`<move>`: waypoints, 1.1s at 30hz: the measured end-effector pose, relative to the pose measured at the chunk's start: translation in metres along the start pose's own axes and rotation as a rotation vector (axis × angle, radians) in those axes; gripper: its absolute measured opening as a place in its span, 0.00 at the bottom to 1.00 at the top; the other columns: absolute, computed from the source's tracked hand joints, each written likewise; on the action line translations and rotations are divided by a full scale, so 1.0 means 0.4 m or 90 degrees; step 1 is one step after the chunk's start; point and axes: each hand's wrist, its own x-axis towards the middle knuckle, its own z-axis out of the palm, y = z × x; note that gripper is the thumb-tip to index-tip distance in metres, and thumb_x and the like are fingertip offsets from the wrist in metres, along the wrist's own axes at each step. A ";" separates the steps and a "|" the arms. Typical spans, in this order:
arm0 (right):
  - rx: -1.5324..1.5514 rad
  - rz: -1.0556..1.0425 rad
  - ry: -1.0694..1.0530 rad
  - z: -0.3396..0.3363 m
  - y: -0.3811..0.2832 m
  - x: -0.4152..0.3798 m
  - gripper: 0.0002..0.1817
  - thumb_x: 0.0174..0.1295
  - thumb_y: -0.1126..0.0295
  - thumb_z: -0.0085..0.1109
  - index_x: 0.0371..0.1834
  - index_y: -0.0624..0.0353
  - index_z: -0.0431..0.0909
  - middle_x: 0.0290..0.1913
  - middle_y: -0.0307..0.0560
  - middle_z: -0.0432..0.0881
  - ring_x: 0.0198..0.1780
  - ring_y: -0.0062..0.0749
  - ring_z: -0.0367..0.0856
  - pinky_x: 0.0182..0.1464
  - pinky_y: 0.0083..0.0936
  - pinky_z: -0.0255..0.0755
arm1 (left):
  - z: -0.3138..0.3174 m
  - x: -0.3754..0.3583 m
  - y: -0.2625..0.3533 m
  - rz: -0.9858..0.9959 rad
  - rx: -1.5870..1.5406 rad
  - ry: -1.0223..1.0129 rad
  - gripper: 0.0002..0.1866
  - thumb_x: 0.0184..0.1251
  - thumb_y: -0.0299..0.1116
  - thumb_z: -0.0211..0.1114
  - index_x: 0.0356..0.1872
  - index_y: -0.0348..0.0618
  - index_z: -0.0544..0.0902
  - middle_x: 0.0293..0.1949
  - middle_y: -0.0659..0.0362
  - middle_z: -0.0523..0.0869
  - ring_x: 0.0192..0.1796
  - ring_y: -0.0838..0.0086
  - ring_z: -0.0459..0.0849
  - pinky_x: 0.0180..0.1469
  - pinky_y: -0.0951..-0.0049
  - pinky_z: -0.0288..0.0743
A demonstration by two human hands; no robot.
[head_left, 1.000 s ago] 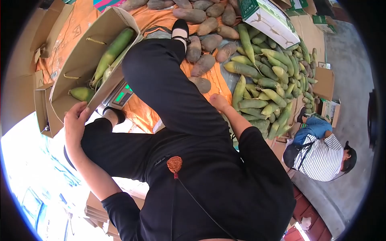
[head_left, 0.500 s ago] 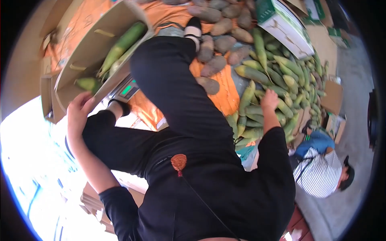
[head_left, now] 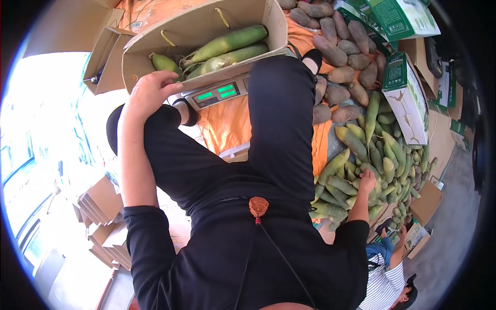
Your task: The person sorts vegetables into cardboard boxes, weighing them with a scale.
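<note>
My left hand (head_left: pixel 149 96) is at the near-left rim of an open cardboard box (head_left: pixel 206 31), its thumb and fingers around the edge. Inside lie large green radishes (head_left: pixel 227 44) with pale ends. The box rests on a scale (head_left: pixel 216 95) with lit green digits. On the right, my right hand (head_left: pixel 367 182) has its fingers curled over a green radish (head_left: pixel 370 169) in a big pile of green radishes (head_left: pixel 338 185); its fingertips are partly hidden.
Reddish-brown tubers (head_left: pixel 341 75) lie on an orange sheet (head_left: pixel 225 124) beyond my knees. Green-and-white cartons (head_left: pixel 408 103) stand at the upper right. Folded cardboard (head_left: pixel 106 201) is stacked at left. Another person in a striped shirt (head_left: pixel 385 284) is at the lower right.
The view has turned, showing more of the box and the scale's display. My left hand remains by the box rim, and my right hand remains at the radish pile. The other person's arm has moved.
</note>
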 end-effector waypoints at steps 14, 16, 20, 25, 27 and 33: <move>1.005 -0.108 0.008 -0.322 -0.553 -0.034 0.17 0.71 0.64 0.49 0.50 0.70 0.72 0.20 0.30 0.56 0.24 0.18 0.56 0.41 0.25 0.68 | -0.012 -0.024 0.009 0.017 0.036 -0.001 0.17 0.58 0.40 0.64 0.45 0.43 0.84 0.37 0.47 0.85 0.44 0.56 0.83 0.49 0.61 0.74; 1.074 -0.234 -0.068 -0.412 -0.683 -0.058 0.16 0.71 0.64 0.49 0.49 0.69 0.72 0.20 0.30 0.55 0.24 0.18 0.56 0.46 0.29 0.67 | -0.016 -0.025 0.011 0.025 0.036 -0.012 0.17 0.58 0.37 0.65 0.46 0.40 0.83 0.36 0.48 0.86 0.41 0.60 0.84 0.46 0.65 0.75; 1.158 -0.514 -0.243 -0.589 -0.938 -0.144 0.13 0.70 0.67 0.49 0.48 0.67 0.73 0.19 0.30 0.54 0.25 0.19 0.56 0.50 0.33 0.64 | -0.019 -0.032 0.009 0.021 0.021 -0.009 0.17 0.58 0.37 0.65 0.46 0.40 0.83 0.37 0.48 0.86 0.42 0.60 0.84 0.47 0.64 0.75; 1.288 -0.655 -0.556 -0.613 -1.231 -0.250 0.11 0.70 0.71 0.45 0.43 0.66 0.76 0.19 0.31 0.51 0.24 0.24 0.55 0.54 0.33 0.64 | -0.020 -0.040 -0.004 0.036 0.008 0.009 0.17 0.58 0.40 0.63 0.45 0.41 0.83 0.38 0.47 0.85 0.45 0.55 0.83 0.50 0.61 0.74; 1.238 -0.791 -0.769 -0.529 -1.343 -0.224 0.12 0.69 0.67 0.49 0.46 0.62 0.77 0.22 0.31 0.66 0.29 0.23 0.66 0.54 0.30 0.63 | -0.022 -0.042 -0.008 0.037 0.008 0.014 0.17 0.58 0.40 0.63 0.45 0.41 0.83 0.38 0.47 0.85 0.45 0.56 0.83 0.50 0.61 0.74; 0.784 -0.600 -0.510 -0.396 -1.432 -0.325 0.13 0.65 0.72 0.53 0.50 0.65 0.76 0.46 0.45 0.80 0.47 0.27 0.77 0.53 0.22 0.68 | -0.024 -0.052 -0.018 0.013 0.012 0.023 0.18 0.58 0.38 0.65 0.48 0.41 0.83 0.39 0.50 0.86 0.43 0.60 0.84 0.48 0.65 0.75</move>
